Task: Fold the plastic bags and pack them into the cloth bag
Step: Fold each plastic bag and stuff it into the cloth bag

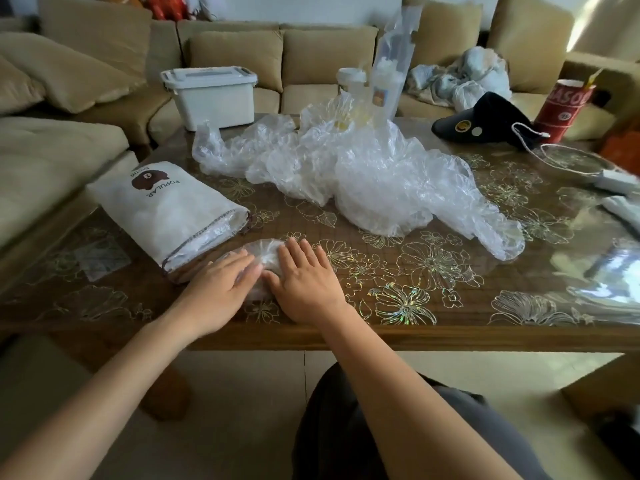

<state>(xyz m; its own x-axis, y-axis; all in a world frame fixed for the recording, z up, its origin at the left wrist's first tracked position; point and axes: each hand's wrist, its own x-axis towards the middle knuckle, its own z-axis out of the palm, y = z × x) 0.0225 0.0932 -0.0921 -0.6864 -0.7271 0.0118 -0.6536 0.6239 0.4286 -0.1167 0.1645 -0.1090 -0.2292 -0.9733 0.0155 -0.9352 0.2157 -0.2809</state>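
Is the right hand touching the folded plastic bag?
Touching. The head view shows the right hand lying flat on the folded plastic bag, fingers straight, beside the left hand.

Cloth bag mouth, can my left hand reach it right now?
Probably yes: the left hand presses the folded plastic bag right beside the mouth of the cloth bag, with nothing between them.

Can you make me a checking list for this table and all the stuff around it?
Surface: wooden table with a flowered clear cover.
Job's things: cloth bag lies at left, plastic inside; folded plastic bag sits under both hands; loose plastic bags piled mid-table.
Clutter: white box, black pouch, red cup.
Grippers: left hand and right hand press flat on the folded plastic bag.
Cables: white charger with its cable, far right.
Surroundings: tan sofa behind, tiled floor below.
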